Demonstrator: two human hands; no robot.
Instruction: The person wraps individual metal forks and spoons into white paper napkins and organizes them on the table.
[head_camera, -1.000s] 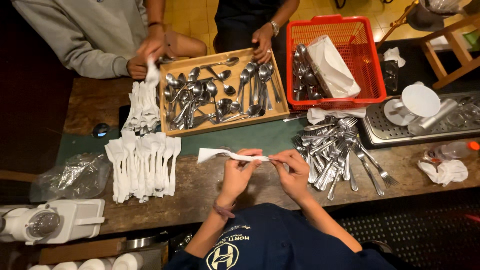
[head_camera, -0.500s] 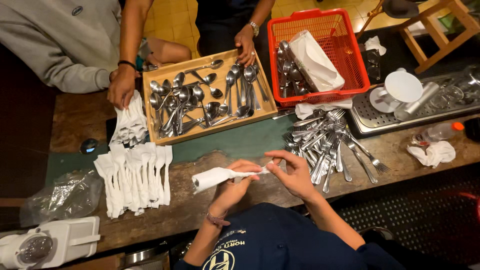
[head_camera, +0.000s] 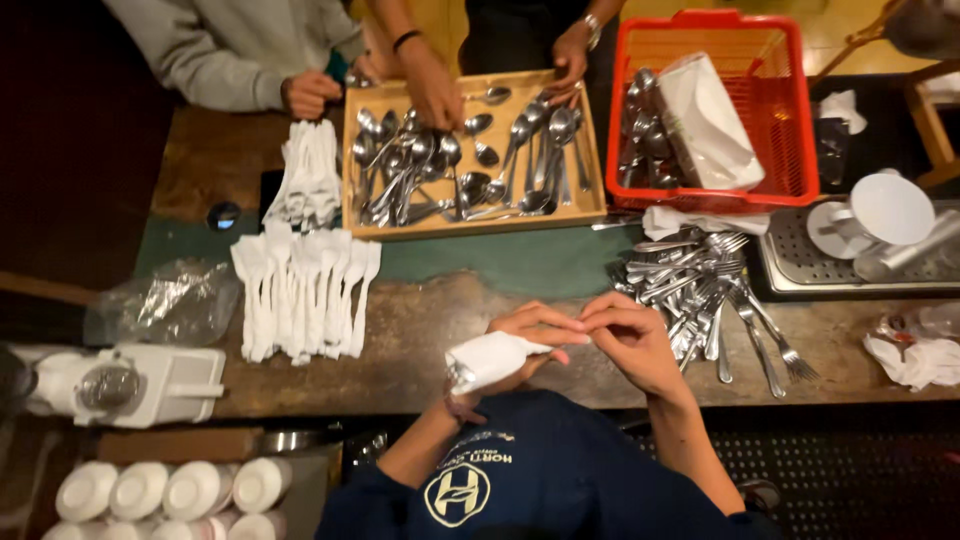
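Bundles (head_camera: 305, 290) of white napkin-wrapped cutlery are lying in a row toward the left end of the desk (head_camera: 420, 330), beside a clear plastic bag (head_camera: 165, 305). At the near edge, the left hand (head_camera: 525, 335) is cupping a white napkin roll (head_camera: 490, 358), fingers curled around it; something metallic, probably cutlery, is showing at its lower end. The right hand (head_camera: 630, 335) is pinching the roll's upper end with fingertips pressed together. Loose forks (head_camera: 705, 290) are lying piled just right of the hands. At the far edge, other people's hands are reaching into a wooden tray (head_camera: 470, 225) of spoons, beside a red basket (head_camera: 785, 120).
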